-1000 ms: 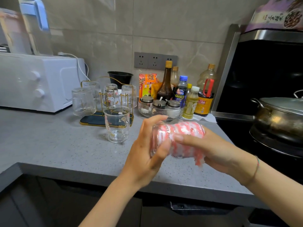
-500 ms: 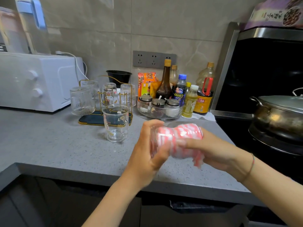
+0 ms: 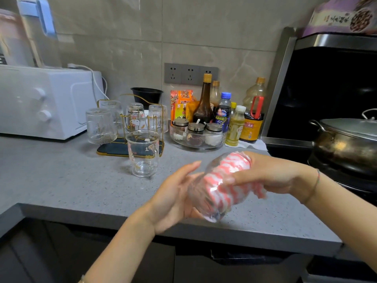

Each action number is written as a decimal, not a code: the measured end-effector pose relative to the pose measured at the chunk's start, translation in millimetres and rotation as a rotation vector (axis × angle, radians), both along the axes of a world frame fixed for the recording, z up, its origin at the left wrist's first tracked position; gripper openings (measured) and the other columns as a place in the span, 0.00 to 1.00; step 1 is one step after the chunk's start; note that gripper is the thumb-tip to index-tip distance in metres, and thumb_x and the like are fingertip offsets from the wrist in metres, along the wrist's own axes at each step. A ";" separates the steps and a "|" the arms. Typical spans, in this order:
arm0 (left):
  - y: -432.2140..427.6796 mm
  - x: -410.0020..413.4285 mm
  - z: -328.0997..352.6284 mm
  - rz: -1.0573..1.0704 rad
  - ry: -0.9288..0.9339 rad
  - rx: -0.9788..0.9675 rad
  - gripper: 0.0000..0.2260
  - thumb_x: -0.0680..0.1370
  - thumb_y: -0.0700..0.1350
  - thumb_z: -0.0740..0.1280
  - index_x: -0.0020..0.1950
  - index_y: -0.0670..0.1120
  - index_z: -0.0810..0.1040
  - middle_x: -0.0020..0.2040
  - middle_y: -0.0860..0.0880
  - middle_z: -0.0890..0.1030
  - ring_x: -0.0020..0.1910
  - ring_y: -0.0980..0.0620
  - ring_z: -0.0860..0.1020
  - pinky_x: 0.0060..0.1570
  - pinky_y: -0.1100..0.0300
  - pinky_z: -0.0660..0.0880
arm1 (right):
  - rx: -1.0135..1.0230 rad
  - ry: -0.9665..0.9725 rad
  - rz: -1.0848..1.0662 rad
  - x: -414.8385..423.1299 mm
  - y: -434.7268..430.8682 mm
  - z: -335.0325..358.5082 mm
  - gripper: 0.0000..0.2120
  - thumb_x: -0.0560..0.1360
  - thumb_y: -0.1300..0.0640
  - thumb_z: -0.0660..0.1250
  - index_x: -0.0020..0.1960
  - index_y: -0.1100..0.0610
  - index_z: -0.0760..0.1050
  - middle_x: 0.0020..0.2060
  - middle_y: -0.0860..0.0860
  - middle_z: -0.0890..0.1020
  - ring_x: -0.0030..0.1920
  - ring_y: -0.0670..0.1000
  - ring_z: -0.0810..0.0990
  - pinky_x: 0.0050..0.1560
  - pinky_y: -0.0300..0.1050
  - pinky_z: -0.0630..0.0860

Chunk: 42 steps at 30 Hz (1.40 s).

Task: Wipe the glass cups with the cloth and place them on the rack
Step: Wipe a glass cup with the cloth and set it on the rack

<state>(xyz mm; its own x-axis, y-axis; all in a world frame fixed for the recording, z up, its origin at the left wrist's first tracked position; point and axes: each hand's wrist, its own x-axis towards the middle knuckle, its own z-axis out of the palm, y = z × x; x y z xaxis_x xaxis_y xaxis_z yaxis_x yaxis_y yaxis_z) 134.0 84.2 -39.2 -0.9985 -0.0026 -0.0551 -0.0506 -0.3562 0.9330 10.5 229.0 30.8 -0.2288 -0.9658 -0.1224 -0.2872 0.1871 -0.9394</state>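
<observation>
Upright cup before rack, oven left of rack, jar bowl right, pot far right

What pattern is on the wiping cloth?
Pink and white wavy stripes on the cloth, seen best in the head view.

We record soft, even indoor light and faint shadows on the countertop. Motion blur smears the left hand, right hand and glass cup; the frame edges bend.

head camera looks forward and down, close over the countertop.
</observation>
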 end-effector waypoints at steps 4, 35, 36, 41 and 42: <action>3.6 -1.0 2.0 -0.066 -0.114 0.036 0.27 0.70 0.66 0.59 0.52 0.47 0.85 0.47 0.42 0.84 0.36 0.46 0.83 0.39 0.53 0.81 | 0.024 0.088 0.094 4.8 -5.0 -3.7 0.12 0.63 0.51 0.74 0.45 0.55 0.82 0.36 0.56 0.83 0.28 0.50 0.78 0.18 0.36 0.68; 9.0 -6.2 11.5 0.327 0.162 0.614 0.33 0.78 0.65 0.53 0.44 0.40 0.86 0.40 0.42 0.85 0.35 0.48 0.84 0.29 0.58 0.80 | -0.832 1.432 -0.123 30.1 -29.0 -77.7 0.22 0.82 0.51 0.53 0.73 0.58 0.61 0.74 0.49 0.61 0.76 0.52 0.55 0.76 0.51 0.51; 7.9 -7.3 12.3 0.333 0.159 0.610 0.33 0.77 0.66 0.54 0.41 0.40 0.86 0.39 0.41 0.85 0.35 0.48 0.84 0.30 0.57 0.81 | -0.822 1.466 -0.112 30.5 -27.6 -79.3 0.22 0.82 0.51 0.53 0.73 0.57 0.61 0.74 0.48 0.60 0.76 0.52 0.56 0.76 0.51 0.50; 12.1 -9.6 16.9 0.360 0.152 0.570 0.29 0.80 0.64 0.51 0.54 0.45 0.84 0.40 0.44 0.85 0.35 0.50 0.84 0.28 0.60 0.79 | -0.805 1.581 -0.132 29.0 -28.3 -64.7 0.22 0.82 0.49 0.53 0.73 0.57 0.60 0.72 0.51 0.64 0.76 0.51 0.57 0.76 0.50 0.50; 13.5 -9.2 17.1 0.359 0.158 0.581 0.28 0.80 0.63 0.51 0.60 0.45 0.80 0.41 0.45 0.85 0.35 0.51 0.84 0.28 0.62 0.79 | -0.801 1.578 -0.153 27.9 -28.8 -59.9 0.22 0.82 0.49 0.53 0.73 0.57 0.60 0.72 0.51 0.63 0.76 0.51 0.57 0.76 0.50 0.51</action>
